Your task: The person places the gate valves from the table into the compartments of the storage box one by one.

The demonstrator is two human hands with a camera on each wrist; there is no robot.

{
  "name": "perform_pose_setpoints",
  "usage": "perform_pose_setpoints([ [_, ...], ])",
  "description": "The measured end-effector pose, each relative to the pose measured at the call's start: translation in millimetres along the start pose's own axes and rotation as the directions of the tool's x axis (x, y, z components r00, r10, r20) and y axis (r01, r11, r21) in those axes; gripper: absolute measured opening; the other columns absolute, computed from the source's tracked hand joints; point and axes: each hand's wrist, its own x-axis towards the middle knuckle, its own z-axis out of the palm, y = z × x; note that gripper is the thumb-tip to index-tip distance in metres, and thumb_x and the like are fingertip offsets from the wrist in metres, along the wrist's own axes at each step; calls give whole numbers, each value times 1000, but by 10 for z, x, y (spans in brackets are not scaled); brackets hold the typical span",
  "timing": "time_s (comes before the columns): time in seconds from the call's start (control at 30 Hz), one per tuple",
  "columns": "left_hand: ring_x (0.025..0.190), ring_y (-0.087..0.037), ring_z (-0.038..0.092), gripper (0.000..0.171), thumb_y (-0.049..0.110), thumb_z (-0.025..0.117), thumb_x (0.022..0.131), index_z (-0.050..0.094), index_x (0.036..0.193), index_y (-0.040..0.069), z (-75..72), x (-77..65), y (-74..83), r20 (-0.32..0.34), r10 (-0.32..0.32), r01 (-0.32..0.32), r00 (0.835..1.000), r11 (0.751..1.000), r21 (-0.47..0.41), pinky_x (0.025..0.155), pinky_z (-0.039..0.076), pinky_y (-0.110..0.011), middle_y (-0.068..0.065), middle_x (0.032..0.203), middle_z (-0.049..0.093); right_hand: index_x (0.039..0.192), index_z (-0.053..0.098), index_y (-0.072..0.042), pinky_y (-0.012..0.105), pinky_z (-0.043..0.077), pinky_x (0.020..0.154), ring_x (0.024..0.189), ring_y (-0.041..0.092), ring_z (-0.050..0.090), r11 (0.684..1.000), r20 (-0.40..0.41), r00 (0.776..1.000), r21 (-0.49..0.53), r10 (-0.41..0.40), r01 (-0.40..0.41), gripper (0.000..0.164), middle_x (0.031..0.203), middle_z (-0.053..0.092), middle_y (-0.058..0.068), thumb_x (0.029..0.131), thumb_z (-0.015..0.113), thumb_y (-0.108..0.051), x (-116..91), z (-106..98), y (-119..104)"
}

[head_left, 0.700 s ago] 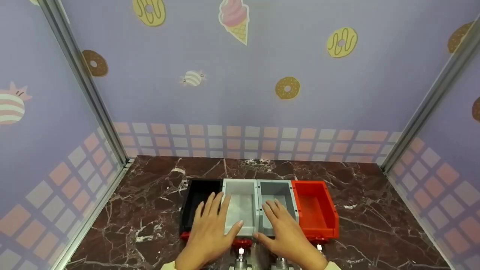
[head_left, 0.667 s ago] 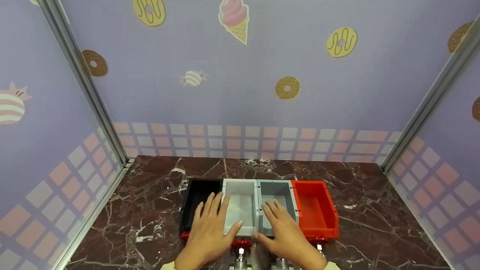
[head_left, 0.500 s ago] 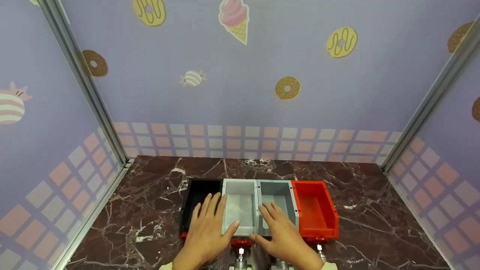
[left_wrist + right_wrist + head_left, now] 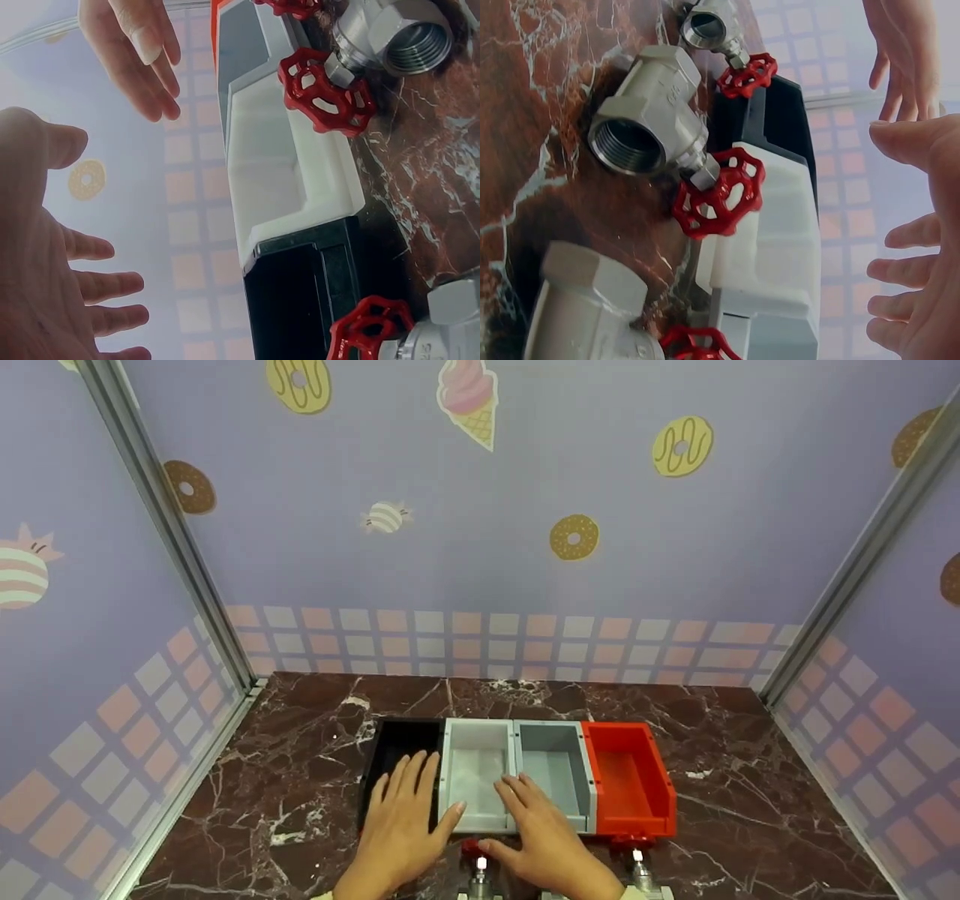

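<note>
My left hand (image 4: 397,832) hovers with fingers spread over the front of the black bin (image 4: 401,739), holding nothing. To its right my right hand (image 4: 544,844) hangs palm down, fingers extended, over the front edges of the white bin (image 4: 476,772) and the grey bin (image 4: 559,780). Beneath the hands stand metal valves with red handwheels; the right wrist view shows a threaded valve body (image 4: 656,105) and its red handwheel (image 4: 727,191) in front of the white bin. Another valve (image 4: 375,326) lies before the black bin in the left wrist view. My hands hide part of the row from above.
A red bin (image 4: 626,787) closes the row on the right, with a valve (image 4: 641,870) in front. Everything stands on a dark marbled tabletop (image 4: 285,780). A patterned back wall (image 4: 480,577) and side panels enclose it, with metal posts (image 4: 862,547) at the corners.
Both hands have drifted left and slightly toward the front, fingers still extended. More of the grey bin now shows. The bins and valves have stayed in place.
</note>
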Motion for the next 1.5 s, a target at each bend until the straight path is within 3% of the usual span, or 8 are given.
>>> perform_pose_setpoints([
  [0.3,136,-30,29,73,60,43,86,27,143,18,1,-27,-75,-18,-27,26,999,999,-19,106,23,-53,-7,145,35,142,32,-13,54,31,102,135,38,28,999,44,998,26,-40,39,81,145,35,12,82,44,-66,36,67,-73],
  [0.5,136,-30,29,73,61,42,86,27,143,17,0,-51,-112,-18,-44,43,999,998,-35,104,25,-54,-8,145,35,141,33,-16,53,31,102,136,33,28,999,58,998,36,-25,23,79,145,36,8,81,50,-64,61,112,-128],
  [0.63,136,-30,29,73,60,43,86,26,144,18,1,-59,-140,-12,-60,59,998,997,-47,104,26,-54,-8,145,34,142,32,-17,54,31,102,136,33,28,999,66,998,41,-24,21,81,145,36,7,80,46,-68,74,141,-156],
  [0.9,137,-31,27,71,58,43,87,26,144,18,-1,-75,-202,24,-102,104,994,992,-74,104,26,-54,-10,147,32,142,30,-18,54,31,101,136,34,27,998,87,994,38,-59,56,76,146,35,6,82,53,-59,95,212,-201],
  [1.2,135,-31,31,71,58,42,88,28,143,16,6,-68,-279,19,-131,132,991,989,-64,102,28,-55,-13,146,33,142,32,-18,54,35,99,136,31,29,998,99,993,34,-58,55,77,145,36,6,80,57,-57,141,288,-278],
  [1.5,132,-34,34,66,46,48,90,29,142,11,-15,-67,-373,26,-140,142,990,987,-76,99,31,-56,-16,143,35,141,33,-17,50,36,100,136,28,30,997,119,991,41,-66,61,78,145,35,3,80,55,-60,178,364,-378],
])
